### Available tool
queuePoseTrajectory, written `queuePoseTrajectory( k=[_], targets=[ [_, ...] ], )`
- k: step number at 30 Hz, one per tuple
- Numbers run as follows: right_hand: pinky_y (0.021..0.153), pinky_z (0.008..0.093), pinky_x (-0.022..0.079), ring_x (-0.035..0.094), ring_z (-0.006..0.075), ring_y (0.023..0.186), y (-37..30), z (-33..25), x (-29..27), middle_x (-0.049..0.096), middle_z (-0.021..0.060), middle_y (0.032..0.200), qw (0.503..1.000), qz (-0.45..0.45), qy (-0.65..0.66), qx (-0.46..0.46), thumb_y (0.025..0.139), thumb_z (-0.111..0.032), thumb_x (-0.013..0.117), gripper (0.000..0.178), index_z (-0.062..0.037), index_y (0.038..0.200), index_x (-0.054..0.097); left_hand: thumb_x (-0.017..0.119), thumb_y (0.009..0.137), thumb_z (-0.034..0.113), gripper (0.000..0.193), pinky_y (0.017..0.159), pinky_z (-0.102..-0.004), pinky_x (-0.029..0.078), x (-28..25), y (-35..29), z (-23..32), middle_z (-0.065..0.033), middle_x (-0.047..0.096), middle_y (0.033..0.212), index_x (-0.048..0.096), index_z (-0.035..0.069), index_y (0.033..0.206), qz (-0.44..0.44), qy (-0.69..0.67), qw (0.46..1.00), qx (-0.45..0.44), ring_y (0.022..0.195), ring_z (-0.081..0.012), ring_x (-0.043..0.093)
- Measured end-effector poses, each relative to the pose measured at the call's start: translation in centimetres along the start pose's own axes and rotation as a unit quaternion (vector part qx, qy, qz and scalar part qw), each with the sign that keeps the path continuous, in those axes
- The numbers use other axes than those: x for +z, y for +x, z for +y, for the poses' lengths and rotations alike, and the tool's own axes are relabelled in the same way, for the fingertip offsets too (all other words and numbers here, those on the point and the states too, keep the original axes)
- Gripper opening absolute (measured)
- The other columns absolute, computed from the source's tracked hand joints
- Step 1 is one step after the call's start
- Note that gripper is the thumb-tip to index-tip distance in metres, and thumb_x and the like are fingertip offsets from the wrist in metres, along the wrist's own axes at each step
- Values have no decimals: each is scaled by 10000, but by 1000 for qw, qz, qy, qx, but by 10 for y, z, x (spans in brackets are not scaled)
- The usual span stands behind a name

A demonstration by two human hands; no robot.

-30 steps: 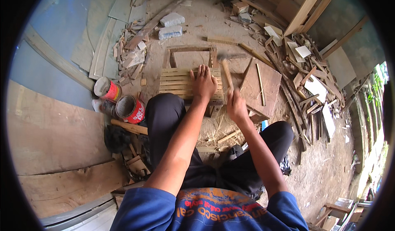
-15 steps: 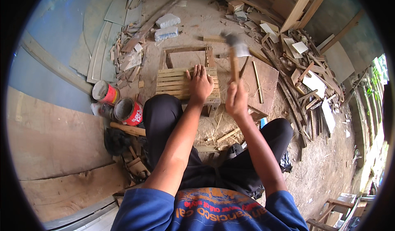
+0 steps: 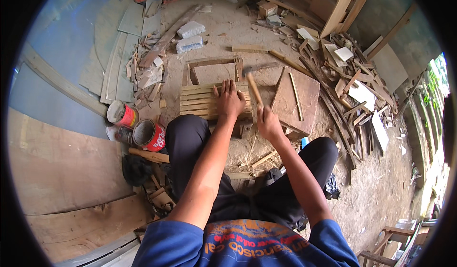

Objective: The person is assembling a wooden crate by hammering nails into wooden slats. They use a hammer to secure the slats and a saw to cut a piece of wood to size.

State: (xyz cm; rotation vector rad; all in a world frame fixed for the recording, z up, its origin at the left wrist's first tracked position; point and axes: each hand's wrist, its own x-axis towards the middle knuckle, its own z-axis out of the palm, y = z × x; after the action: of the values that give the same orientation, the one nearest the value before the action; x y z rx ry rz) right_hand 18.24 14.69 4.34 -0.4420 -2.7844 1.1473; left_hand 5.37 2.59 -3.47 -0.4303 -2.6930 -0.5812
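My left hand (image 3: 231,100) lies palm down on a slatted wooden panel (image 3: 197,100) in front of my knees, its fingers stretched over the slats. A hammer is in my right hand (image 3: 269,123), which is closed round the lower part of its wooden handle (image 3: 255,90). The hammer's handle tilts up and to the left, and its blurred head end is by the panel's far right corner. Whether it touches the panel I cannot tell. The panel rests on a low wooden support, partly hidden beneath it.
A wooden frame (image 3: 212,61) lies just beyond the panel. To the right stands a brown board (image 3: 304,103) with a thin strip on it. Scrap wood (image 3: 354,76) is heaped further right. Red cans (image 3: 151,136) stand at left, and pale blocks (image 3: 189,44) lie farther off.
The hammer has swung down and to the left, from above the brown board toward the panel. My right hand has lowered and moved slightly left; my left hand stays on the slats.
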Motion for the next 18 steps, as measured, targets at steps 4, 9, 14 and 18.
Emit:
queuePoseTrajectory(
  k=[4, 9, 14, 18],
  targets=[
    [640, 614, 458, 601, 582, 758, 0, 16, 3, 629, 336, 758, 990, 89, 88, -70, 1080, -369, 451, 442, 51, 987, 550, 493, 927, 280, 585, 1235, -583, 153, 3, 1, 0, -176, 530, 1493, 521, -16, 1430, 13, -5, 1000, 5, 1447, -289, 430],
    [669, 570, 469, 618, 539, 762, 2, 10, 6, 614, 333, 738, 994, 60, 82, -26, 1085, -354, 444, 450, 42, 912, 571, 486, 934, 268, 560, 1225, -579, 193, 3, 0, -1, -181, 535, 1487, 540, -21, 1410, 37, -15, 999, 16, 1444, -297, 435],
    [709, 542, 484, 629, 521, 805, 7, 9, 9, 645, 325, 805, 992, 73, 98, -16, 1092, -396, 420, 515, 37, 889, 611, 471, 938, 266, 561, 1228, -585, 173, -2, 1, 0, -184, 532, 1487, 533, -24, 1414, 36, -17, 999, 24, 1450, -304, 423],
    [741, 619, 475, 597, 592, 872, 5, 15, 8, 617, 389, 800, 1000, 22, 1, -9, 1086, -367, 420, 497, 68, 924, 598, 456, 942, 277, 579, 1238, -580, 145, -1, 3, 0, -184, 513, 1506, 518, -32, 1427, 13, -31, 999, 13, 1464, -309, 401]
  ],
)
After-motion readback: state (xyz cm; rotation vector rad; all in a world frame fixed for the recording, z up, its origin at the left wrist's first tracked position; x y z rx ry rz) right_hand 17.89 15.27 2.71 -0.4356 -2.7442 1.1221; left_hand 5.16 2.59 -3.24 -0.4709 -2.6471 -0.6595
